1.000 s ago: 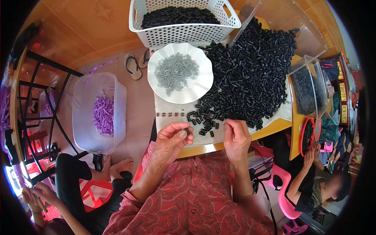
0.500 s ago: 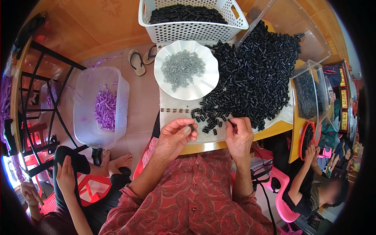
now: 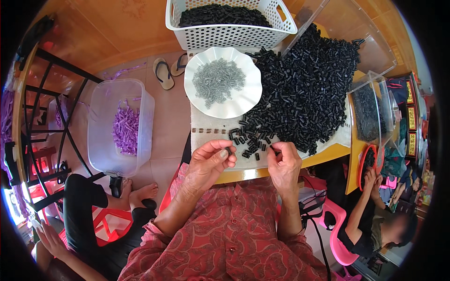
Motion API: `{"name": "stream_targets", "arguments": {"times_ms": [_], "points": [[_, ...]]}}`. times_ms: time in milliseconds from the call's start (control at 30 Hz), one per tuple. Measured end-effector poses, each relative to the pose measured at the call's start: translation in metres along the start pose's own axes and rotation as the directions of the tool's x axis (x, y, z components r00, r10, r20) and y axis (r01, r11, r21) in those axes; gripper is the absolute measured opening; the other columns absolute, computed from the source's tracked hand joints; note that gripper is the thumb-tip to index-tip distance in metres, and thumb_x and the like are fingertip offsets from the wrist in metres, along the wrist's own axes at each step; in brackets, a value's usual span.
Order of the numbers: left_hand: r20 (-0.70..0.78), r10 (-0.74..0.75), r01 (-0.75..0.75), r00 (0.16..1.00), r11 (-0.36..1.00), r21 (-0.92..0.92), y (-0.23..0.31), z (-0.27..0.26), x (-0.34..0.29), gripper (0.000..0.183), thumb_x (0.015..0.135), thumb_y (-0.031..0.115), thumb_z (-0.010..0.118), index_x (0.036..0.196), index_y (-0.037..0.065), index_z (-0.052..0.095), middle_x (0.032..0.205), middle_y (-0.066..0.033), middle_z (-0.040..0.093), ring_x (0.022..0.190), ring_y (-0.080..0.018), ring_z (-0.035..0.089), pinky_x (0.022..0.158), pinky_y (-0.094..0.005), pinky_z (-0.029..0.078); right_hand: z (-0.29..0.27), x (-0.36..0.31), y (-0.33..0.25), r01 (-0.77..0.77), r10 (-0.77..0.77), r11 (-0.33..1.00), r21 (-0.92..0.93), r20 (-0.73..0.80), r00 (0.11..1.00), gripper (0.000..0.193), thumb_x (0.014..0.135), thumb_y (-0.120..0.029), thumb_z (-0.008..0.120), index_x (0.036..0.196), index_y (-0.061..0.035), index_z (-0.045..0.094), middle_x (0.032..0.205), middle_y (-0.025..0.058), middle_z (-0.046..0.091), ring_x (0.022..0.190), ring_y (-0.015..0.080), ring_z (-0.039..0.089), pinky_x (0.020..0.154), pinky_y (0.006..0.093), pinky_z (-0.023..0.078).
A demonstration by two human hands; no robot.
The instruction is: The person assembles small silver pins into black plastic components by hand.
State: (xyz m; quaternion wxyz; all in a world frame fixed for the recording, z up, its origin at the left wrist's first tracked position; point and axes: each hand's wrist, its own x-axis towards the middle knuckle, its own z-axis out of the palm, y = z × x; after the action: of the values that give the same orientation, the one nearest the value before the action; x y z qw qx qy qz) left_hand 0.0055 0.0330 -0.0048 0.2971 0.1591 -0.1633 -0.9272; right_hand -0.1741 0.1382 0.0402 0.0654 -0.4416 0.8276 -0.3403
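Note:
My left hand [image 3: 211,160] pinches a small black cylindrical piece [image 3: 228,151] between thumb and fingertips, just over the table's near edge. My right hand [image 3: 285,164] is closed in a pinch at the near side of a large heap of black cylindrical pieces [image 3: 304,89]. Something small and dark shows at its fingertips, too hidden to name. Several loose black pieces [image 3: 251,147] lie on the cloth between my hands. Beyond my left hand stands a white scalloped plate [image 3: 251,100] holding a mound of small clear pieces [image 3: 219,80].
A white perforated basket [image 3: 232,36] of black pieces stands at the back. Left on the floor is a clear tub [image 3: 98,150] with purple strips, near a pair of flip-flops [image 3: 163,75]. People sit on both sides; a clear box [image 3: 368,112] stands at right.
My right hand has shifted slightly left, its fingertips still together. My left hand stays nearly in place with the black piece. The person at left has lowered a hand from the knee.

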Motion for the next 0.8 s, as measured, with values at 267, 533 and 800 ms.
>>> {"name": "stream_targets", "arguments": {"times_ms": [267,533,800], "points": [[-0.038,0.0,0.0,0.999,1.0,0.012,0.0,0.001,-0.001,0.022,0.094,0.002,0.053,0.115,0.001,0.06,0.105,-0.013,0.061,0.087,-0.0191,0.059,0.075,-0.0308,0.05,0.002,-0.001,0.003,0.026,-0.026,1.0,0.016,-0.008,1.0,0.014,0.078,0.005,0.066,0.09,0.0018,0.063,0.081,0.0112,0.06,0.053,0.0152,0.055,0.05,0.0282,0.043],[-0.013,-0.017,0.016,1.0,0.999,-0.04,0.001,0.002,0.0,0.023,0.094,0.001,0.053,0.116,0.002,0.059,0.107,-0.0116,0.062,0.088,-0.0182,0.06,0.077,-0.031,0.051,0.0,-0.002,-0.001,0.015,-0.017,0.992,0.128,0.015,1.0,0.016,0.082,0.007,0.062,0.097,0.0011,0.065,0.088,0.0093,0.06,0.064,0.0135,0.058,0.056,0.0251,0.045],[0.025,0.013,-0.012,1.0,0.999,-0.044,0.001,-0.001,0.0,0.025,0.094,0.001,0.054,0.118,0.003,0.059,0.109,-0.0113,0.062,0.092,-0.0182,0.06,0.08,-0.0304,0.052,0.009,-0.002,-0.022,-0.124,0.026,0.878,0.462,0.214,0.976,0.022,0.085,0.008,0.06,0.107,0.0019,0.063,0.094,0.0035,0.056,0.077,0.0072,0.053,0.069,0.0198,0.044]]}}
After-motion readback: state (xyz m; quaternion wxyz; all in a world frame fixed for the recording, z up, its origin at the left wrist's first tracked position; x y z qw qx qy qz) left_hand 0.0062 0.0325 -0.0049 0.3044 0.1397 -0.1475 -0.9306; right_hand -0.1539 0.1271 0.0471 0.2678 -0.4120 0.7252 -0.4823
